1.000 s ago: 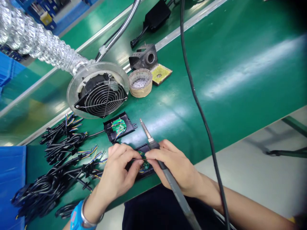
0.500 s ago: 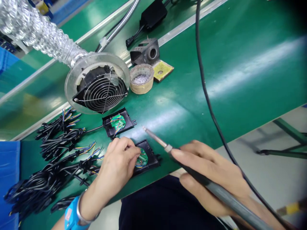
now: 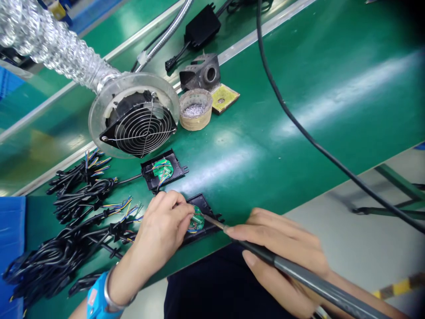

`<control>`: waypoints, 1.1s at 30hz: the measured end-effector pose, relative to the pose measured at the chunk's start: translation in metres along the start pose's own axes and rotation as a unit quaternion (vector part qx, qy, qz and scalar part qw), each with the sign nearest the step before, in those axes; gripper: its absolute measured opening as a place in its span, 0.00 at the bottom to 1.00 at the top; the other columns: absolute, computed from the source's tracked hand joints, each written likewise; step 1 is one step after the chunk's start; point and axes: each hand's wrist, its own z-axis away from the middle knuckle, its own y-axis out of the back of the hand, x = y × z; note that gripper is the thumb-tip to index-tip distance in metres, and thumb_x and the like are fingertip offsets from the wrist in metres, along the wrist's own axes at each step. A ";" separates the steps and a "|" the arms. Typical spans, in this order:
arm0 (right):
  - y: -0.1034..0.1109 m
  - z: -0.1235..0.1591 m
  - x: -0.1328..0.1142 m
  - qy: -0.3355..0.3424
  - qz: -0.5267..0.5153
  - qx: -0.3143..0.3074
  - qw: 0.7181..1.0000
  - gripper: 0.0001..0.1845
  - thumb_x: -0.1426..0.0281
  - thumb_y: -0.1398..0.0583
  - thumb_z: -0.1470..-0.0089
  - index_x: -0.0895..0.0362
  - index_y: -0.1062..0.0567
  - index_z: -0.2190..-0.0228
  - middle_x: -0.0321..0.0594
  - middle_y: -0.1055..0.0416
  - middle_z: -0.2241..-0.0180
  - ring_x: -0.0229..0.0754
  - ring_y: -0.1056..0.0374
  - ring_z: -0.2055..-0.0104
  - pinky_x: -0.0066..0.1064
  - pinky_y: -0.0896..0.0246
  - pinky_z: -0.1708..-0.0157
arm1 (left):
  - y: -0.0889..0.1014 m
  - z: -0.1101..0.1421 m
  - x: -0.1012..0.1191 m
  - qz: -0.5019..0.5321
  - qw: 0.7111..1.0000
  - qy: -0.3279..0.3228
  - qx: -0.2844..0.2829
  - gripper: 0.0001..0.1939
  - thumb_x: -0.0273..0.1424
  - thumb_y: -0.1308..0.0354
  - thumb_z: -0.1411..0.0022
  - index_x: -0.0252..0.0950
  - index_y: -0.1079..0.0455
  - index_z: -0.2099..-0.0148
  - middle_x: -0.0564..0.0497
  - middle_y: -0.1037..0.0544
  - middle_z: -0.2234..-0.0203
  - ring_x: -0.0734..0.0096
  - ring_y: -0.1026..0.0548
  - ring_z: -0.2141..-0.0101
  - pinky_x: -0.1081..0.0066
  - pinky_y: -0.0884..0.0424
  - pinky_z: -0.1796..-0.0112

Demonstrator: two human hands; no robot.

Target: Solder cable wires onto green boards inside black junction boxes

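My right hand (image 3: 282, 252) grips a soldering iron (image 3: 265, 254) like a pen. The iron's tip reaches the green circuit board (image 3: 198, 220) that lies in a black plastic housing (image 3: 207, 204); whether it touches a joint is too small to tell. At the left side of this board my left hand (image 3: 168, 219) is closed in a pinch. Its fingertips hide what they hold, though coloured wires show beside the board. A blue wrist strap (image 3: 99, 297) is on my left wrist. Just beyond, a second housing (image 3: 177, 167) contains another green board (image 3: 164, 169) with wires soldered on.
Bundled black cables (image 3: 66, 248) with bare coloured ends lie at left. A fume extractor fan (image 3: 146, 133) overhangs the bench. Behind are a solder-scrap cup (image 3: 195, 119), an iron stand (image 3: 202, 73), a yellow sponge (image 3: 225, 98) and a black adapter box (image 3: 203, 26). The iron's cord (image 3: 288, 113) loops across the right.
My right hand has brought the soldering iron down and left, so its tip is now at the board. The cord has swung with it. My left hand stays in place.
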 end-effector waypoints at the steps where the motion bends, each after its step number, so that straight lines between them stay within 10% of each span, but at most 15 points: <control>1: 0.000 0.000 0.000 0.000 -0.001 0.002 1.000 0.18 0.82 0.46 0.51 0.61 0.26 0.58 0.41 0.29 0.72 0.37 0.39 0.75 0.32 0.40 0.75 | 0.000 0.000 0.000 0.001 1.000 -0.002 0.003 0.08 0.28 0.48 0.31 0.38 0.27 0.59 0.50 0.29 0.65 0.68 0.34 0.65 0.67 0.34 0.64; 25: 0.007 0.013 -0.005 -0.061 -0.013 0.023 0.998 0.16 0.79 0.46 0.49 0.57 0.26 0.59 0.39 0.32 0.75 0.40 0.35 0.75 0.35 0.40 0.76 | -0.001 -0.001 0.000 -0.017 1.000 -0.002 0.007 0.08 0.26 0.47 0.33 0.38 0.26 0.62 0.51 0.29 0.66 0.68 0.34 0.66 0.68 0.36 0.65; 33: 0.025 -0.025 0.024 0.024 0.027 0.039 0.999 0.17 0.78 0.44 0.48 0.54 0.26 0.57 0.39 0.27 0.72 0.39 0.33 0.75 0.31 0.37 0.77 | -0.002 0.002 0.001 -0.023 1.000 0.008 0.001 0.09 0.26 0.47 0.33 0.38 0.27 0.63 0.50 0.30 0.67 0.67 0.33 0.65 0.67 0.34 0.64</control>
